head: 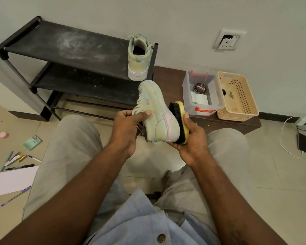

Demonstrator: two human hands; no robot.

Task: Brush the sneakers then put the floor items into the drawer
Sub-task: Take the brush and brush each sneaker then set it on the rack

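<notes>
My left hand [127,128] grips a pale green sneaker [154,110] with pink trim, held in the air in front of my knees, toe pointing away. My right hand [191,138] holds a yellow-backed brush [179,121]; its black bristles press against the sneaker's heel side. The second sneaker [138,57] stands on the top shelf of a black shoe rack [69,45], heel toward me. On the floor at the left lie several pens [19,159], a white sheet of paper [16,179], a green sticky-note pad [32,142] and a pink eraser [4,134].
A low brown drawer unit [224,121] stands by the wall, bearing a clear plastic box [200,92] with a polish tin and a beige basket [237,96]. A wall socket [228,39] is above. Cables and a phone [301,144] lie at the right.
</notes>
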